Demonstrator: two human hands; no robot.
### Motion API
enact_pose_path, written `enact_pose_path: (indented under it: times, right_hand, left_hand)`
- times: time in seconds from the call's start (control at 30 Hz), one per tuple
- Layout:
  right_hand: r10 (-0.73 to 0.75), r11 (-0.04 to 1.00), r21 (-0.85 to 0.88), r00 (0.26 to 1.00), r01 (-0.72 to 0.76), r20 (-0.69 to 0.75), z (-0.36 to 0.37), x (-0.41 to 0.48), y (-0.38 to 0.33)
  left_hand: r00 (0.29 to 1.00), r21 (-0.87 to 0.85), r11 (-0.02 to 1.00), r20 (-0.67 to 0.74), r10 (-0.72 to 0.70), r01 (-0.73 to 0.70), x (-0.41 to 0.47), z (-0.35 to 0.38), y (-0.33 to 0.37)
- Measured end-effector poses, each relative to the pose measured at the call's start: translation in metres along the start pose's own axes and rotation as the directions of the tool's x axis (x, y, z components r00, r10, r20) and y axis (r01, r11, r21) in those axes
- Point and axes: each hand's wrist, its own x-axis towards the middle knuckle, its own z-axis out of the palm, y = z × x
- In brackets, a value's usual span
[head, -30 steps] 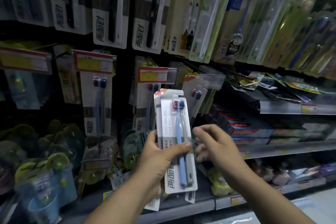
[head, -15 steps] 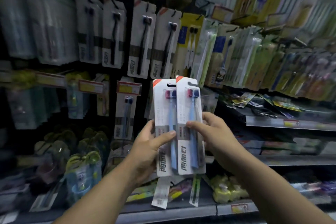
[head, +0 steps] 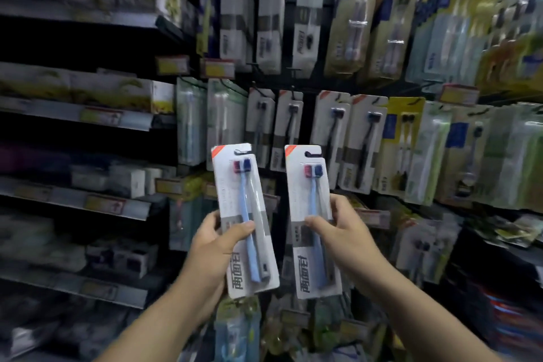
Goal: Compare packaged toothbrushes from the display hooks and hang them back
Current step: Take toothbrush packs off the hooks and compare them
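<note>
Left pack (head: 239, 194), right pack (head: 308, 194), seemingly identical.

Left-side shelves (head: 73, 120) are total smear, can't make out any box. Price tags (head: 217, 67) are unreadable too. Small print on the left pack (head: 227, 194) and right pack (head: 299, 191) is too tiny. The left hand (head: 216, 247) and right hand (head: 340, 232) hide most fingers behind the cards, and the frame's bottom cuts off the forearms.

left hand (head: 217, 247) gripping, right hand (head: 343, 232) gripping
</note>
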Motion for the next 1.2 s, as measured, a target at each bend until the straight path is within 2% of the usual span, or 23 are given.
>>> enact_pose_path:
  times: [0.23, 0.37, 0.53, 0.63, 0.77, 1.07, 1.2]
  right_hand:
    - [-0.115, 0.993, -0.019, 0.993, 0.115, -0.005, 0.054, 0.069, -0.018]
    - [-0.191, 0.978, -0.106, 0.978, 0.182, -0.08, 0.067, 0.137, -0.038]
    - [-0.157, 0.965, -0.223, 0.984, 0.136, -0.08, 0.078, 0.197, -0.047]
    - [-0.174, 0.966, -0.209, 0.982, 0.156, -0.073, 0.084, 0.216, -0.051]
    - [-0.174, 0.965, -0.215, 0.98, 0.15, -0.095, 0.097, 0.241, -0.056]
    - [-0.117, 0.974, -0.22, 0.959, 0.059, -0.259, 0.128, 0.301, -0.047]
    - [-0.056, 0.97, -0.245, 0.97, -0.003, -0.237, 0.131, 0.314, -0.035]
  left_hand:
    - [0.986, 0.167, 0.975, -0.058, 0.157, -0.145, 0.028, -0.034, 0.011]
    - [0.972, 0.089, 0.973, -0.087, 0.22, -0.212, 0.073, -0.039, 0.017]
    - [0.947, 0.017, 0.96, -0.159, 0.279, -0.28, 0.115, -0.045, 0.017]
    - [0.933, -0.008, 0.949, -0.187, 0.309, -0.316, 0.127, -0.048, 0.014]
    - [0.934, -0.031, 0.947, -0.18, 0.31, -0.32, 0.141, -0.054, 0.008]
    - [0.947, -0.122, 0.947, -0.165, 0.276, -0.297, 0.134, -0.071, 0.007]
    - [0.955, -0.142, 0.953, -0.17, 0.241, -0.266, 0.138, -0.075, 0.006]
